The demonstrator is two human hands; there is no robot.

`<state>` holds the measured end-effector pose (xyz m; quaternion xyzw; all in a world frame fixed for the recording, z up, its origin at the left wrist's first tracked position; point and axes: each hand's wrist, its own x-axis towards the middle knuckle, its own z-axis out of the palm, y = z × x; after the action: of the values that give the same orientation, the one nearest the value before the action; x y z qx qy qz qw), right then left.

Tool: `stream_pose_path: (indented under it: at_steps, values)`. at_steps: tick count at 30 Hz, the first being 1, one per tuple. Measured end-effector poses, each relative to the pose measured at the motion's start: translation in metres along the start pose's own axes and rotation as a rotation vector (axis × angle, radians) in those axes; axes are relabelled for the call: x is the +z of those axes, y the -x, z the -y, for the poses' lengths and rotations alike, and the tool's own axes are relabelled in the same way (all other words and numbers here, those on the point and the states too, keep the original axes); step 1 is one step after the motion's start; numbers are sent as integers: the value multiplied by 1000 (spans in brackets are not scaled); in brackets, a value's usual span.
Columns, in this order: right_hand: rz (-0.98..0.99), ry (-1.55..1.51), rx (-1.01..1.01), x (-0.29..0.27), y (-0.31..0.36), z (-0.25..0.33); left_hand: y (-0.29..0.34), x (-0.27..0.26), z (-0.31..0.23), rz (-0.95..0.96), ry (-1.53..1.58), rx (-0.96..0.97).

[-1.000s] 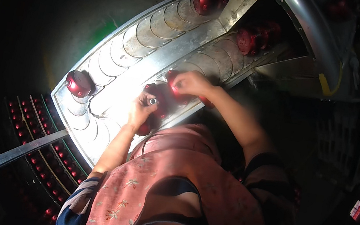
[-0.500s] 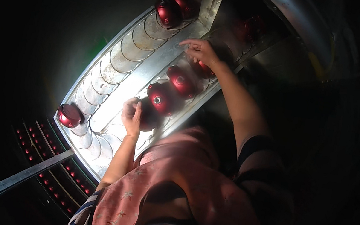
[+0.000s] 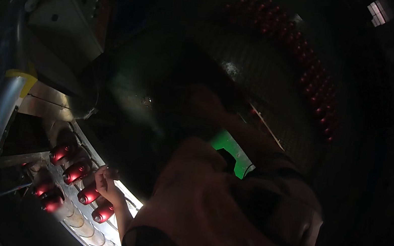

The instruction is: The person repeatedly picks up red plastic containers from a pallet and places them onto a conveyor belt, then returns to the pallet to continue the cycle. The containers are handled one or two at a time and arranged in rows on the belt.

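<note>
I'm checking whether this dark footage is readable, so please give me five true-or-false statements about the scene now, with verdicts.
1. The left hand is beside red pieces on a metal track. True.
2. The track lies at the picture's upper right. False: it lies at the lower left.
3. A yellow wrap is at the upper end of a silver tube. True.
4. All visible red pieces are on the track. False: another group shows at upper right.
5. A green patch shows right of the left hand. True.

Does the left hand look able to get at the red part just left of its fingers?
Probably yes: the left hand is close to that red part, and nothing visible stands between it and the fingers.
</note>
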<state>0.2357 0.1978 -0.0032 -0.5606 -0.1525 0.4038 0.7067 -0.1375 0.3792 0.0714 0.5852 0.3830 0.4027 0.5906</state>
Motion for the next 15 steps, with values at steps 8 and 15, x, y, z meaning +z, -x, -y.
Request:
stream_pose_path:
  at_steps: [8,15]
  values:
    - [-1343,363,-309,-318,187,61,-134,327,17,960,-79,-140]
    - [-1782,1146,84,-483,310,85,-25,680,55,1604,-27,-127]
